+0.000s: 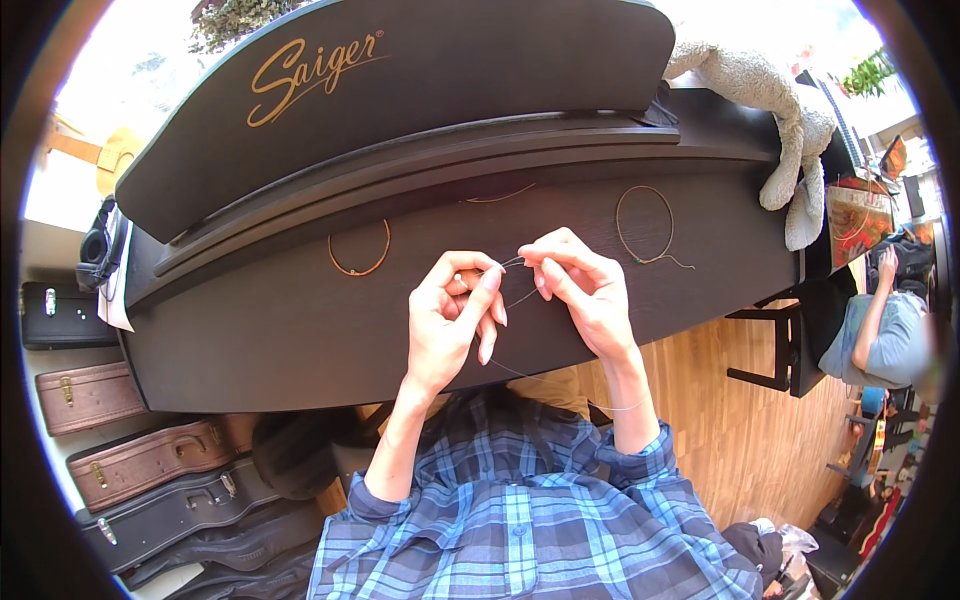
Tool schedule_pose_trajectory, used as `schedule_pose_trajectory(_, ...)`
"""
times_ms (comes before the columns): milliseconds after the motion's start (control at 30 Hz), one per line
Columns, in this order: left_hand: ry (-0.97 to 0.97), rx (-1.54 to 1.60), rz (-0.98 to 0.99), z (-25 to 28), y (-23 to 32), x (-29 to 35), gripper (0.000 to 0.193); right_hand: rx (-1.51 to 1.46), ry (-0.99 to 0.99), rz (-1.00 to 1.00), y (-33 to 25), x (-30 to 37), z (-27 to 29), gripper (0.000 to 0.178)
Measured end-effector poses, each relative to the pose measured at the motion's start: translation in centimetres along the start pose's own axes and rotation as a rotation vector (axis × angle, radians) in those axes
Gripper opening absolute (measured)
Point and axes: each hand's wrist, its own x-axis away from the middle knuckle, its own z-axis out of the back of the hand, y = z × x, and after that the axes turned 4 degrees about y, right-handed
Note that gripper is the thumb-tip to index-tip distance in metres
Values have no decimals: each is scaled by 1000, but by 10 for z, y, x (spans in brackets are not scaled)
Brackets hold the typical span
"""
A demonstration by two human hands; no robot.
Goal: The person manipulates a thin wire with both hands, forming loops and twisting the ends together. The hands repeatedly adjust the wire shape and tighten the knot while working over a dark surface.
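A thin metal string (516, 262), which looks like a guitar string, is stretched between my two hands above a dark, closed piano lid (250, 330). My left hand (447, 312) pinches it between thumb and fingers. Facing it, my right hand (592, 292) pinches the same string close by. Part of the string loops below the fingers, and a loose length trails down past my right forearm. On the lid, a copper-coloured coiled string (357, 273) lies to the left. A coiled string with a loose tail (640, 260) lies to the right.
Behind the lid rises a dark music rest (480, 70) with gold lettering. Another thin string (500, 198) lies near it. Headphones (97, 250) hang at the left, above several instrument cases (150, 455). A grey plush toy (795, 130) drapes over the right end. A person (880, 330) is at far right.
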Motion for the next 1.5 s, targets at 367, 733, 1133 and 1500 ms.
schedule_pose_trajectory(367,-46,0,2,-1,3,1,16,59,27,40,-1,1,-1,25)
schedule_pose_trajectory(733,11,-15,31,-3,2,-1,17,161,61,134,-1,1,-9,25)
schedule_pose_trajectory(1133,61,-35,33,-5,3,-1,19,562,215,455,5,3,-10,28)
schedule_pose_trajectory(1500,43,9,41,-2,2,0,19,786,56,407,-9,7,-18,29)
